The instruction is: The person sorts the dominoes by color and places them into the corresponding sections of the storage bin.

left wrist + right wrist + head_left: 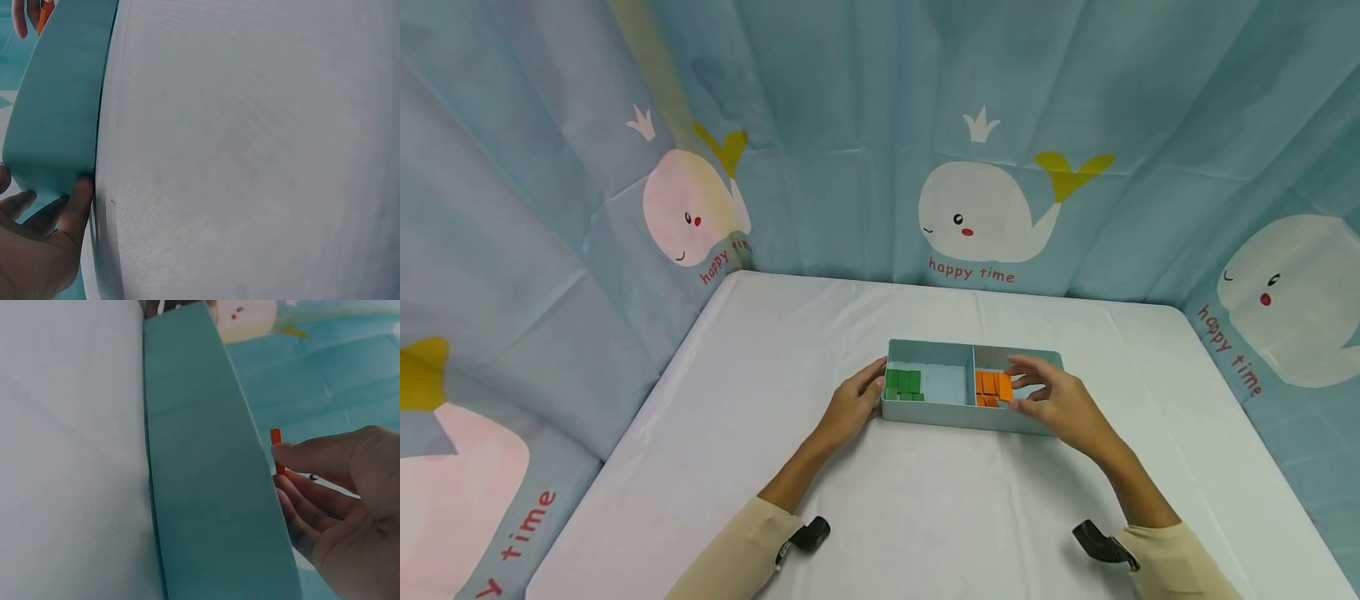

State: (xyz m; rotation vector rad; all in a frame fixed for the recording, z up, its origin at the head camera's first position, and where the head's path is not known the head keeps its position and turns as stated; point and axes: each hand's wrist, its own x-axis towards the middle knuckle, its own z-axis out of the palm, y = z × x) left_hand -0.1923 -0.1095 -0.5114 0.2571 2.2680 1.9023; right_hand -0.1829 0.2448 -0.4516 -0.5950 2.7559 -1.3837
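Observation:
A shallow blue-green box (934,414), split by a divider into two compartments, sits on the white table. Flat green blocks (903,383) lie in rows at the left end of its larger compartment. Several orange blocks (987,385) fill the left part of the smaller one. My left hand (852,404) touches the box's left end, its fingertips against the end wall in the left wrist view. Over the smaller compartment, my right hand (1060,406) pinches an orange block (277,450) between thumb and fingers. The block stands upright above the rim in the right wrist view.
A white cloth (925,508) covers the table. Blue curtains printed with whales (977,212) hang along the back and both sides. Dark wrist devices (811,534) are strapped at both sleeves.

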